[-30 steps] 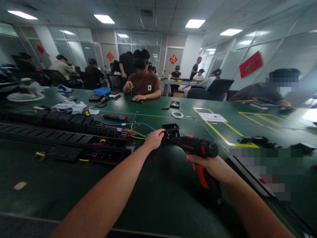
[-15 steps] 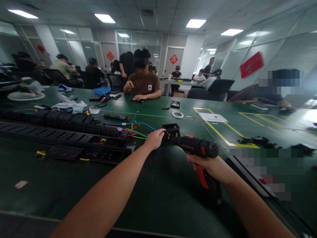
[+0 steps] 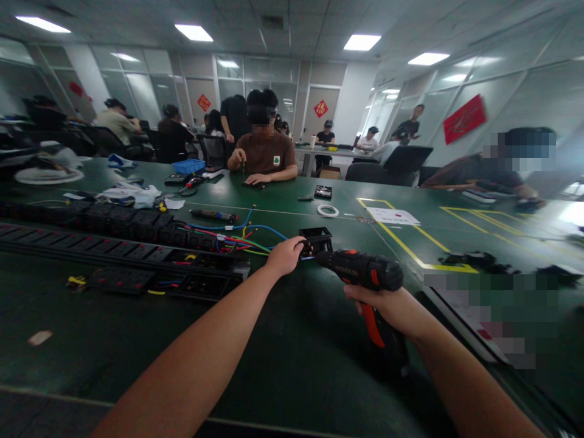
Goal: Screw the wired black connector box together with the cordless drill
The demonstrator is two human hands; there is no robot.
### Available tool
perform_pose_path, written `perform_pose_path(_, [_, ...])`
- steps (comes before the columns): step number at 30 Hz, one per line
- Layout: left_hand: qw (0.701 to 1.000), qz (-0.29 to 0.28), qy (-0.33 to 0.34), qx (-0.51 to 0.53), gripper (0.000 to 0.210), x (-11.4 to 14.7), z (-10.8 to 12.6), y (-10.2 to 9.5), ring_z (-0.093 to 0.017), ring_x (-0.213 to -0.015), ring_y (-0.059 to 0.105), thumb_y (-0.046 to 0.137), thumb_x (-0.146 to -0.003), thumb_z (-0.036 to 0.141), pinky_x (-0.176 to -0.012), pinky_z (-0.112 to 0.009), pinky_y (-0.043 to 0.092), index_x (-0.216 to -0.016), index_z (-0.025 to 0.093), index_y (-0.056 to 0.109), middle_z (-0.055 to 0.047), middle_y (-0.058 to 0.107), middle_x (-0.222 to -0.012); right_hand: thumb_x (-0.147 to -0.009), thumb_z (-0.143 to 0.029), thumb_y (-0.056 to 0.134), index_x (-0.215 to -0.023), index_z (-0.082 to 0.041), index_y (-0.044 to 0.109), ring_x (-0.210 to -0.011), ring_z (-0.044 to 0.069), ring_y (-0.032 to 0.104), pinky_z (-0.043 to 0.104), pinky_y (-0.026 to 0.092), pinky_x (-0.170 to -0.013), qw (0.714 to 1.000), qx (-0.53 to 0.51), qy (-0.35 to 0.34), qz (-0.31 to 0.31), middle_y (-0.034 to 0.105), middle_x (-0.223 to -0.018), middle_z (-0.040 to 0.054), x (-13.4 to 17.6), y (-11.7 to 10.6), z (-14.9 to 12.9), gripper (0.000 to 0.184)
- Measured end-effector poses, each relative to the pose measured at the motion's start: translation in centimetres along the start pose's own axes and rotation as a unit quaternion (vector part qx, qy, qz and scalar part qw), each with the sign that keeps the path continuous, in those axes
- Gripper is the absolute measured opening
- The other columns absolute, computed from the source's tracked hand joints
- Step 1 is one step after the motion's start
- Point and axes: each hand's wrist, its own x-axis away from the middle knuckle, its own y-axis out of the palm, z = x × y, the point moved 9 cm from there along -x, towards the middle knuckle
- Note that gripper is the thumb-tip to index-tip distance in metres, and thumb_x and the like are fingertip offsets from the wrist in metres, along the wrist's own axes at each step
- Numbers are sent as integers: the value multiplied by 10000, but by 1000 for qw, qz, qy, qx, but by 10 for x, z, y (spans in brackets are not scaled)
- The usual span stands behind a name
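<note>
My left hand (image 3: pixel 285 256) is closed round a small black part (image 3: pixel 306 248) with brass-coloured metal spots, probably terminals; the fingers hide much of it. Wrapped round the grip of a black and orange cordless drill (image 3: pixel 360 269) is my right hand (image 3: pixel 387 304). The drill's nose points left at the black part; whether its bit touches a screw, I cannot tell. A bright patch shows below the tip. Just behind the part lies an open black frame (image 3: pixel 322 233). Blue, red and green wires (image 3: pixel 250 241) run from the left toward my left hand.
Long black socket strips (image 3: pixel 114 243) lie across the left of the green table (image 3: pixel 274 353). Behind them are a black and blue pen-like tool (image 3: pixel 213 215) and a blue basket (image 3: pixel 188 166). A white ring (image 3: pixel 327 211) lies beyond the frame. Another person (image 3: pixel 264 149) works opposite.
A bright patch has appeared below the drill's tip. Both hands have hardly moved. In the far background at right, a standing person has shifted and is more upright.
</note>
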Motion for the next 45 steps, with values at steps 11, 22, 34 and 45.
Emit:
perform_pose_path(11, [1000, 3, -2, 4, 378, -1, -2, 1, -224, -1153, 643, 416, -990, 319, -1022, -322, 470, -1281, 275, 653, -33, 707, -1261, -773, -518, 711, -687, -201, 629, -572, 174, 556, 302, 423, -550, 1000, 6, 4, 1, 611, -604, 6, 2, 0, -1, 338])
perform_pose_path(22, [1000, -4, 0, 6, 380, 0, 0, 1, -218, -1140, 647, 409, -989, 316, -1013, -318, 472, -1278, 275, 652, -31, 709, -1255, -801, -503, 704, -716, -192, 630, -589, 172, 563, 306, 442, -573, 1000, 16, -2, -9, 607, -617, 3, 1, 1, -1, 330])
perform_pose_path(34, [1000, 1, 1, 4, 377, 0, 0, 0, -234, -1126, 651, 409, -990, 328, -1002, -336, 477, -1272, 274, 653, -38, 716, -1234, -756, -513, 727, -742, -179, 647, -586, 163, 559, 291, 413, -566, 1000, -13, 12, -8, 624, -613, -4, 1, 2, 1, 344])
perform_pose_path(45, [1000, 7, 21, 19, 367, 0, 4, -1, -223, -1138, 644, 419, -984, 299, -1014, -322, 468, -1250, 236, 664, -49, 709, -1250, -774, -479, 709, -793, -181, 672, -594, 170, 578, 293, 420, -565, 1000, 3, 9, 4, 636, -616, -6, 0, 0, 1, 301])
